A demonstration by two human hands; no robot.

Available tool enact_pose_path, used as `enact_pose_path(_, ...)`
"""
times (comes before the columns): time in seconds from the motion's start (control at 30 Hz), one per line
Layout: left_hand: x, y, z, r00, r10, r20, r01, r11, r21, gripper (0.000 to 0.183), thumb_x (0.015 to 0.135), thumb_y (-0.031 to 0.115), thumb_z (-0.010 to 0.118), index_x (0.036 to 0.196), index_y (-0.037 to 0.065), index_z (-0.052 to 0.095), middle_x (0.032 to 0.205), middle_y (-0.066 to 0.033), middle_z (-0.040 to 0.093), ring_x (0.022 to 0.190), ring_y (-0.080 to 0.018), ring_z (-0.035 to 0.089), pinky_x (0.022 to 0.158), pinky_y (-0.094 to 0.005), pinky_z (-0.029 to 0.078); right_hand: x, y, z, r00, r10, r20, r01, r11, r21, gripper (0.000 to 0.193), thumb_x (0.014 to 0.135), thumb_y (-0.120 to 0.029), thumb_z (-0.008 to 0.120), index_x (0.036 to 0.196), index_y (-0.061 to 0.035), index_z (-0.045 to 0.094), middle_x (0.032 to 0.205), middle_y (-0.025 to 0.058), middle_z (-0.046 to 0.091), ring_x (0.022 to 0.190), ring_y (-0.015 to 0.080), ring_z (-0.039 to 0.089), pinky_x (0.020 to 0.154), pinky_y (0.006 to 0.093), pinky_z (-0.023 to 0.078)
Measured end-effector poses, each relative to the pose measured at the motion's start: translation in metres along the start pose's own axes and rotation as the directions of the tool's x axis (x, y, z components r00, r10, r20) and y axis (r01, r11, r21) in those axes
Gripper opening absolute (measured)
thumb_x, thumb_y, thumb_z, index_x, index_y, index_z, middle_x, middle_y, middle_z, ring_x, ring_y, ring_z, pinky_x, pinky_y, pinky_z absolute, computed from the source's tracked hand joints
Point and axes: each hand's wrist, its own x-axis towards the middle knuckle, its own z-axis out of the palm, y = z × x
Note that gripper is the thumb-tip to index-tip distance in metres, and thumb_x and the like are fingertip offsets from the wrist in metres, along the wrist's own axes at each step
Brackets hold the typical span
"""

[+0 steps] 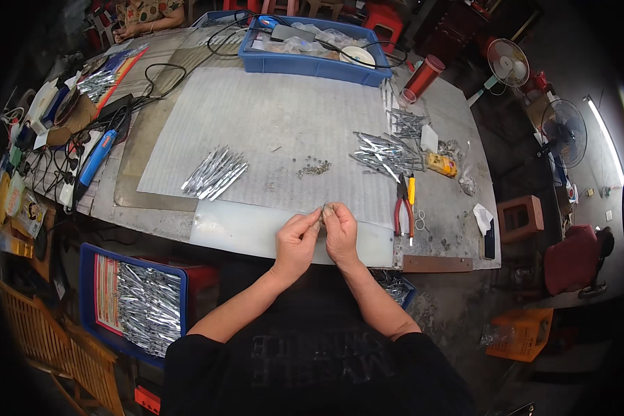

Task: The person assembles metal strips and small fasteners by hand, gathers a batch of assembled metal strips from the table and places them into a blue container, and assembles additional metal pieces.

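Note:
My left hand (297, 240) and my right hand (340, 233) meet at the table's front edge, over a whitish translucent sheet (243, 229). Both are closed in a pinch, fingertips together. A tiny piece between them is too small to name. Just beyond lie a small heap of little round metal parts (314, 168) and some tiny clear bits (270, 182). To the left is a pile of slim silvery metal strips (215, 172); a larger pile of strips (387, 154) lies to the right. Red-handled pliers (401, 204) and a yellow pen-like tool (411, 188) rest right of my hands.
A blue tray (312, 66) with plastic bags stands at the far side, beside a red cylinder (424, 78). Cables and a blue tool (98, 158) lie at left. Below the table edge sits a blue bin (185, 298) of strips. Another person's arm (149, 26) shows far left.

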Motion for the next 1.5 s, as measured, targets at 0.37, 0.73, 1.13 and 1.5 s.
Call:
enact_pose_path(0.37,-0.003,0.002,0.001,0.996,0.086,0.007,-0.087,0.994,0.069,0.021,0.08,-0.001,0.055,0.1,0.001,0.061,0.074,-0.0083,0.057,0.062,-0.0137,0.054,0.055,-0.0235,0.043,-0.003,-0.003,-0.001,1.0,-0.01,-0.023,0.01,1.0,-0.01,0.014,0.086,-0.011,0.046,0.078,-0.0006,0.05,0.065,-0.0029,0.045,0.059,0.0041,0.038,0.051,0.0197,0.034)
enact_pose_path(0.73,-0.006,0.003,0.001,0.987,0.156,0.031,-0.158,0.982,0.099,0.022,0.08,-0.001,0.055,0.1,0.0,0.06,0.073,-0.0071,0.057,0.062,-0.0113,0.052,0.054,-0.0224,0.041,-0.01,-0.003,-0.002,0.996,-0.048,-0.077,0.048,0.999,-0.007,0.014,0.086,-0.011,0.046,0.078,-0.0005,0.051,0.065,-0.0029,0.045,0.06,0.0041,0.039,0.052,0.0196,0.034)
enact_pose_path(1.13,-0.006,0.002,0.003,0.991,0.127,0.034,-0.129,0.99,0.057,0.021,0.08,-0.001,0.054,0.101,0.0,0.06,0.07,-0.0053,0.055,0.061,-0.0095,0.048,0.053,-0.021,0.039,-0.009,0.002,-0.008,0.999,-0.043,-0.019,0.043,0.999,0.009,0.012,0.087,-0.011,0.047,0.08,-0.0014,0.05,0.069,-0.003,0.046,0.062,0.0032,0.039,0.055,0.0177,0.035)
enact_pose_path(1.5,-0.006,-0.001,0.004,0.998,0.016,0.056,-0.015,1.0,-0.017,0.021,0.08,0.0,0.055,0.1,0.0,0.06,0.071,-0.0061,0.055,0.062,-0.0106,0.05,0.055,-0.0221,0.041,-0.006,0.011,-0.015,0.982,-0.182,-0.055,0.156,0.936,-0.315,0.011,0.081,-0.009,0.052,0.078,0.002,0.051,0.068,0.0113,0.052,0.06,0.0189,0.049,0.056,0.0288,0.041)
